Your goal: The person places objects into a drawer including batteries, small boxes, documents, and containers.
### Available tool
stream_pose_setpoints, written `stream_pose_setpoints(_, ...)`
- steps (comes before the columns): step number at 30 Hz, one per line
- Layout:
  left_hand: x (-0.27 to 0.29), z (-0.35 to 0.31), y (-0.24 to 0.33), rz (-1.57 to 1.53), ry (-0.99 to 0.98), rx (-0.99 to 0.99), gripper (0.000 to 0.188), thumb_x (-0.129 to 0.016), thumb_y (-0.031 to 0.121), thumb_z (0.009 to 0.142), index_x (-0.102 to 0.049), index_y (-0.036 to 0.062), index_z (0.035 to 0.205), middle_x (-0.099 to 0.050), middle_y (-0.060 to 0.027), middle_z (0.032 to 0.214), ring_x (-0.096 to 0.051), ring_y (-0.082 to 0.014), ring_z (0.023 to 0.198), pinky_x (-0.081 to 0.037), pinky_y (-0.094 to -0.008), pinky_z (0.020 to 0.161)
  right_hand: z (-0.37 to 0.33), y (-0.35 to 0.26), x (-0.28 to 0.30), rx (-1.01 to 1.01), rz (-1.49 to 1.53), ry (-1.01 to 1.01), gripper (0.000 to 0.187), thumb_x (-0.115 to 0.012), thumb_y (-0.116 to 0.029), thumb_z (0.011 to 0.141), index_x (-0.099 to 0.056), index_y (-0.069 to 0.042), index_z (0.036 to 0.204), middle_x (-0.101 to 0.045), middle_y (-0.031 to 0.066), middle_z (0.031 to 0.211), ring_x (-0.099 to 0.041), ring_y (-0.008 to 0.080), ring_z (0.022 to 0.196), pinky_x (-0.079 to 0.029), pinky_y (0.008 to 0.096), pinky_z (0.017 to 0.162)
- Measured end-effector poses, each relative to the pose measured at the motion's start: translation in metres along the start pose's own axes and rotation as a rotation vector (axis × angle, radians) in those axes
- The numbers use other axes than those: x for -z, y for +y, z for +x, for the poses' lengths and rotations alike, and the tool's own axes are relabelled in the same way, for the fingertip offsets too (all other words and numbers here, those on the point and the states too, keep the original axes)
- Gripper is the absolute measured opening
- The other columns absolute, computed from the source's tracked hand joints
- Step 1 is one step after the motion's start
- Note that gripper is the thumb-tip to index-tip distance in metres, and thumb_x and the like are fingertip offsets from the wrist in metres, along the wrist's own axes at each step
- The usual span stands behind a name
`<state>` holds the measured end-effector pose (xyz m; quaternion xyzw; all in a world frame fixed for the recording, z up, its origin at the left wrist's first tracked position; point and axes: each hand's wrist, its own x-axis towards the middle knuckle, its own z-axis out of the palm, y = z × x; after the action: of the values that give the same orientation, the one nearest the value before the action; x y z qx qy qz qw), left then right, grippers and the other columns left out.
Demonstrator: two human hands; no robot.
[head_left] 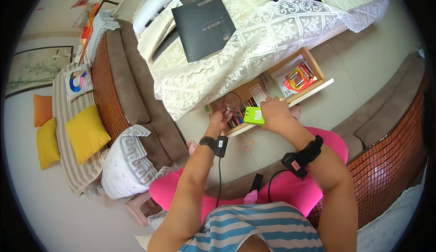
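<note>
A wooden drawer (313, 86) is pulled out from under the lace-covered table. My right hand (275, 115) is closed on a small lime-green case (254, 115) with a white label, held over the drawer's front edge. In the drawer's left part, my left hand (219, 120) has its fingers drawn together; what they grip, if anything, is too small to tell. Beside those fingers is a clear round plastic item (232, 101). Several coloured pens (237, 118) lie in a row between my hands. A white card (257, 93) rests behind the green case.
A red-and-yellow battery pack (300, 76) lies in the drawer's right compartment. On the lace tablecloth (290, 22) are a dark folder (203, 27) and a white roll (154, 10). Brown sofas stand left (125, 77) and right (386, 97). Cables hang from both my wrist straps.
</note>
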<state>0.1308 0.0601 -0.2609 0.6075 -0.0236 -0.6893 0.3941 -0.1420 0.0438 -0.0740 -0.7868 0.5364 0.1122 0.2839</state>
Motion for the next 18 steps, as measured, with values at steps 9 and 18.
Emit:
stream_pose_setpoints(9, 0.007, 0.06, 0.002, -0.028, -0.135, -0.006, 0.009, -0.045, 0.002, 0.089, -0.049, 0.0074, 0.094, -0.057, -0.0089, 0.083, -0.058, -0.0196, 0.069, -0.053, -0.0336, 0.064, 0.008, -0.004, 0.001, 0.003, 0.04, -0.017, 0.041, -0.073, -0.016, 0.057, -0.059, -0.004, 0.094, -0.055, 0.0102, 0.098, -0.053, 0.0255, 0.097, -0.048, 0.036, 0.075)
stream_pose_setpoints(18, -0.016, 0.03, -0.002, 0.417, 0.363, -0.627, 0.027, -0.053, 0.007, 0.084, -0.051, 0.0027, 0.111, -0.058, -0.0092, 0.103, -0.055, -0.0127, 0.088, -0.046, -0.0276, 0.073, 0.015, -0.014, -0.007, -0.014, 0.011, 0.055, 0.035, -0.07, -0.012, 0.059, -0.06, -0.004, 0.092, -0.056, 0.0097, 0.096, -0.053, 0.0251, 0.095, -0.047, 0.0361, 0.073)
